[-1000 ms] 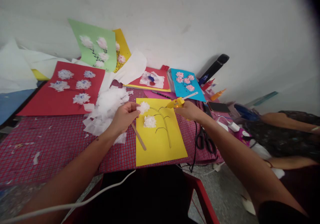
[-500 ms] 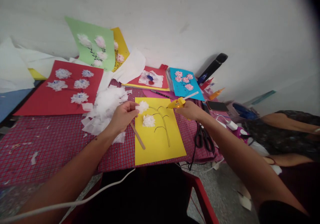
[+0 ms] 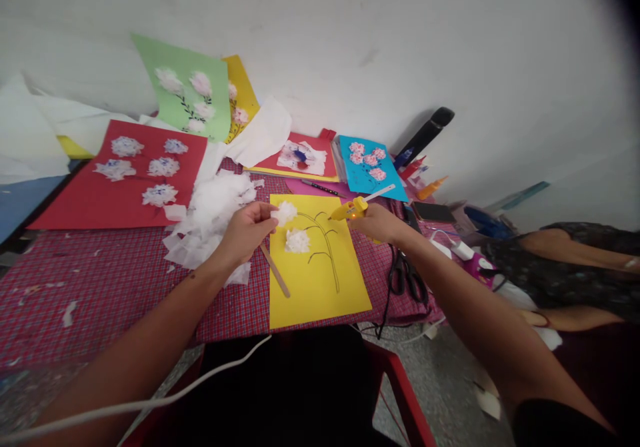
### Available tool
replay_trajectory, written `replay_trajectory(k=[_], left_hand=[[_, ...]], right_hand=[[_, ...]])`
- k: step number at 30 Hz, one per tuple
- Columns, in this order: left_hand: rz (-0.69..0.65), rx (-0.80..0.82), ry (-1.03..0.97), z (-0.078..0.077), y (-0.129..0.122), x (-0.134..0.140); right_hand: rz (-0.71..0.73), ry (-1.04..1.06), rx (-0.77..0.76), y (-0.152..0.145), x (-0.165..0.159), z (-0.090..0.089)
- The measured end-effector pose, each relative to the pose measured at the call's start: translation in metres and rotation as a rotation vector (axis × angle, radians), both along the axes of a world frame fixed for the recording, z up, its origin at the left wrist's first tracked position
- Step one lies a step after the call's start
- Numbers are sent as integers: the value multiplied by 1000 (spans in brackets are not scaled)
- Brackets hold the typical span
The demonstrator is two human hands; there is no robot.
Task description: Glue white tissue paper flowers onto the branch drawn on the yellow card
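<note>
Between thumb and fingers, my left hand [image 3: 250,230] pinches a white tissue-paper flower [image 3: 287,213] at the upper left of a yellow sheet [image 3: 295,297]. My right hand [image 3: 374,222] is wrapped round a yellow glue gun [image 3: 350,209] with a pale glue stick out of its back. Its nozzle points left, over the upper right of the sheet; whether it touches the paper I cannot tell. A drawn stem with branches runs down the sheet. A second tissue flower [image 3: 298,240] lies just below the held one. A flat wooden stick [image 3: 275,271] crosses the sheet's left edge.
Left of the sheet is a pile of white tissue pieces [image 3: 213,210]. Flower pictures on red [image 3: 75,200], green [image 3: 145,50] and blue [image 3: 350,177] sheets are behind. Scissors [image 3: 407,277] and a power strip [image 3: 480,267] lie right. Another person's arm [image 3: 575,319] shows far right.
My right hand has moved slightly left with the glue gun, bringing the nozzle nearer the end of the upper branch. My left hand and the flower have stayed put.
</note>
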State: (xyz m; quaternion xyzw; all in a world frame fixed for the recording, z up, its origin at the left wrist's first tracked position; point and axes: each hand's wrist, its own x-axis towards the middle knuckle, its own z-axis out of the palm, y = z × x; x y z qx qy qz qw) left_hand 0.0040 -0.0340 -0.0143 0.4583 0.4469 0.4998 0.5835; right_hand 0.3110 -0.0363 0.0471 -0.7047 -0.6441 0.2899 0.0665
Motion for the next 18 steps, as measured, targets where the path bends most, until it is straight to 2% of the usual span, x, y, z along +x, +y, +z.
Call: replay_trajectory(k=[9,18], left_hand=[[-4,-11,16,1,0,0],[-14,15,14,-4,1,-1]], right_hand=[[-70,43,0,2,-8,4],[-33,-5,-43,2,-9,8]])
